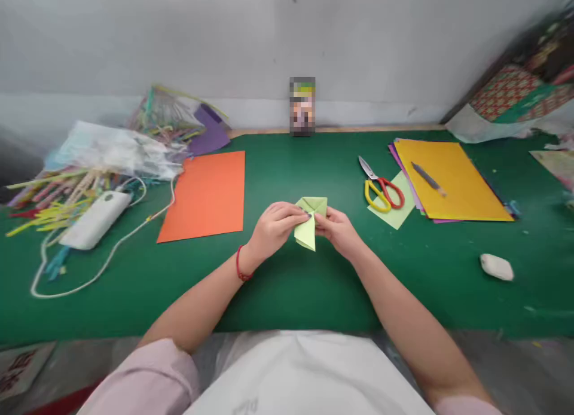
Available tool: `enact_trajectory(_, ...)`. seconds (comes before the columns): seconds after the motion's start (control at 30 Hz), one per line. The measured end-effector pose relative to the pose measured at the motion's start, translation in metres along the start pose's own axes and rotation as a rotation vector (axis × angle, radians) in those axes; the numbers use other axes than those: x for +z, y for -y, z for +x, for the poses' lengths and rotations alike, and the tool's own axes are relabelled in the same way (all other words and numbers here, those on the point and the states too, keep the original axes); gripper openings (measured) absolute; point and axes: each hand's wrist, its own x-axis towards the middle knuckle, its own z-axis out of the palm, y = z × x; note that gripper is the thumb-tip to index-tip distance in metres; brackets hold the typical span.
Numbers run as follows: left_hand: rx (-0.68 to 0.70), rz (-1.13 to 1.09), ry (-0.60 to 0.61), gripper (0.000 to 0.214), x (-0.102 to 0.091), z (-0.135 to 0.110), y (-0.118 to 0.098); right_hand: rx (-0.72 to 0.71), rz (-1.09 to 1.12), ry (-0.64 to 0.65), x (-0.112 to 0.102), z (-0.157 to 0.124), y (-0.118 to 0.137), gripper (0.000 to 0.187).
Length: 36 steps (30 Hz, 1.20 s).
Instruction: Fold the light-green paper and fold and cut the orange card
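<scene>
A light green folded paper (307, 232) is held between both hands over the middle of the green table. It shows creases and several overlapping flaps, with one pointed flap hanging toward me. My left hand (277, 223) pinches its left side, thumb and fingertips pressed near the centre; a red bracelet circles that wrist. From the right, my right hand (336, 228) grips the opposite edge, thumb in front and the other fingers partly hidden behind the paper.
Scissors (386, 195) with red and yellow handles lie on a light green sheet (398, 220) at right. A pen (426, 177) rests on yellow paper (466, 194). Farther right sits a white case (496, 266). Orange paper (206, 197), a corded white power bank (96, 219) and paper strips lie left.
</scene>
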Motion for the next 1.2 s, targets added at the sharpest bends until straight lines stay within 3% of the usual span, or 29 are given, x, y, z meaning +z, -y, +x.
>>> enact_trajectory(0.37,-0.001,0.054,0.105,0.021,-0.003,-0.001,-0.001,0.021,-0.015,0.007,-0.005,0.003,-0.003,0.042)
enact_trajectory(0.53,-0.070,-0.001,0.105,0.018,-0.001,-0.002,-0.003,0.018,-0.032,0.018,-0.005,0.003,-0.003,0.044)
enact_trajectory(0.63,-0.247,-0.088,0.115,0.016,0.000,0.001,-0.007,0.023,-0.057,0.051,-0.005,0.003,0.000,0.045)
enact_trajectory(0.83,-0.838,-0.399,0.009,0.031,-0.001,0.008,-0.007,0.060,-0.121,0.115,-0.004,0.000,0.006,0.043)
enact_trajectory(0.93,-1.071,-0.534,0.006,0.032,0.001,0.008,-0.001,0.059,-0.126,0.105,-0.003,0.000,0.007,0.043)
enact_trajectory(1.07,-1.176,-0.602,-0.043,0.032,0.005,0.007,0.003,0.016,-0.192,0.107,-0.001,-0.001,0.006,0.041)
enact_trajectory(1.2,-1.130,-0.706,-0.065,0.040,0.004,0.006,0.002,-0.036,-0.266,0.092,-0.003,0.001,0.006,0.043)
